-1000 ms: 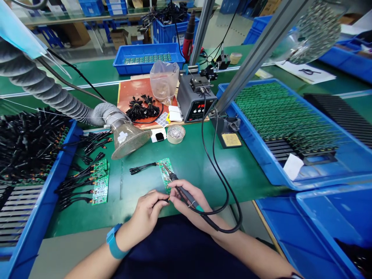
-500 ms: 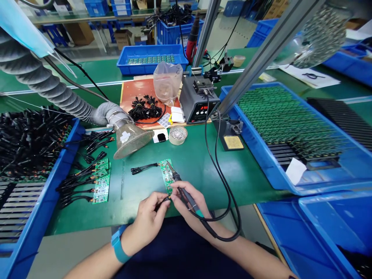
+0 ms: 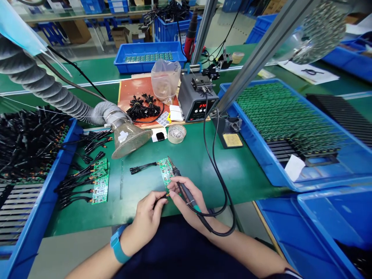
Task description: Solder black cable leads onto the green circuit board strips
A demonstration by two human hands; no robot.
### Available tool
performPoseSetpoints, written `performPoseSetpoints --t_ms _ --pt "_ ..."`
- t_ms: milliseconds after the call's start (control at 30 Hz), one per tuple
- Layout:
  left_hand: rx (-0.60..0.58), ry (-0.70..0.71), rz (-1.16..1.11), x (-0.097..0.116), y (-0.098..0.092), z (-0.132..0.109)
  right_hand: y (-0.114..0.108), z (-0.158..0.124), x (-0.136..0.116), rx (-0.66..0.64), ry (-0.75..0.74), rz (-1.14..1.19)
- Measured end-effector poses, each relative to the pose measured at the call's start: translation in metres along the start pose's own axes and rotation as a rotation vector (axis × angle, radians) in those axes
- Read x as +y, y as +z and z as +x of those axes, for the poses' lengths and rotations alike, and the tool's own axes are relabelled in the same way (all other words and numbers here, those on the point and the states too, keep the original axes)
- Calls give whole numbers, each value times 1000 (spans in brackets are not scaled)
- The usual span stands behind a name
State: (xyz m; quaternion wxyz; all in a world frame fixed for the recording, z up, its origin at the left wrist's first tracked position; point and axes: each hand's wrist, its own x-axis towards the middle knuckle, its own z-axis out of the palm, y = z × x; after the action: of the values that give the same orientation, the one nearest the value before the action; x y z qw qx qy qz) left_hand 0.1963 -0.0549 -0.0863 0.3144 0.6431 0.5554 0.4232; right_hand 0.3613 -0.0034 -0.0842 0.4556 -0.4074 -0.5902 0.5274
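Observation:
My left hand [image 3: 150, 211] pinches a short black cable [image 3: 158, 200] whose orange-tipped wire end points right. The fingers of my right hand [image 3: 186, 197] are closed around a soldering iron [image 3: 187, 193]; its tip angles up and away over a green circuit board [image 3: 165, 170]. My right fingertips meet the wire end near the board's lower edge and partly hide the board. Another black cable [image 3: 143, 167] is joined to the board's upper left. To the left lie several boards with black cables attached [image 3: 100, 188].
A fume-extraction hood [image 3: 130, 141] hangs left of the board. Behind stand a round solder tin [image 3: 176, 133], the soldering station [image 3: 197, 99] and an iron stand with a yellow sponge [image 3: 232, 140]. Blue trays of cables [image 3: 59, 170] and boards [image 3: 261, 164] flank the bench.
My hands have shifted slightly, the right fingertips staying at the wire end. The iron's tip has moved a little up and left. The camera view has shifted slightly.

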Motion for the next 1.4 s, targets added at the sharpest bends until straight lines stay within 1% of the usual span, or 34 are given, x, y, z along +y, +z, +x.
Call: performPoseSetpoints --t_ms 67,133,267,367,467,533,667,733,867,933,1033,1133,1233,1333,1400 --pt "-5 14 31 -1 -1 0 -4 3 -2 -37 -14 -60" --pt "-2 21 50 -2 -1 1 -8 6 -4 -58 -75 -132" --pt "-10 -7 22 0 -3 5 -14 9 -4 -89 -318 -276" --pt "-36 -40 -3 1 -4 8 -19 11 -2 -132 -449 -360" --pt "-56 -45 1 1 -5 8 -21 13 -1 -192 -533 -379" --pt "-57 -32 6 0 -4 8 -21 15 -2 -226 -546 -369" --pt "-42 7 12 -3 -2 7 -17 16 -2 -290 -537 -337" --pt "-13 7 14 -3 -2 7 -15 14 -2 -238 -483 -328" --pt "60 -13 26 -4 -3 6 -14 8 -3 -84 -254 -332" --pt "87 -17 28 -4 -3 6 -13 7 -4 -69 -182 -295" --pt "96 -16 18 -4 -3 7 -11 7 -7 -85 -115 -245" --pt "97 -18 6 -3 -2 8 -9 8 -10 -100 -76 -215" --pt "104 -34 -7 -5 -1 7 -6 7 -9 -88 -64 -221" --pt "98 -46 0 -9 -2 7 -4 5 -3 -54 -86 -258" --pt "102 -34 47 -13 -6 13 -4 5 3 -41 -115 -279"
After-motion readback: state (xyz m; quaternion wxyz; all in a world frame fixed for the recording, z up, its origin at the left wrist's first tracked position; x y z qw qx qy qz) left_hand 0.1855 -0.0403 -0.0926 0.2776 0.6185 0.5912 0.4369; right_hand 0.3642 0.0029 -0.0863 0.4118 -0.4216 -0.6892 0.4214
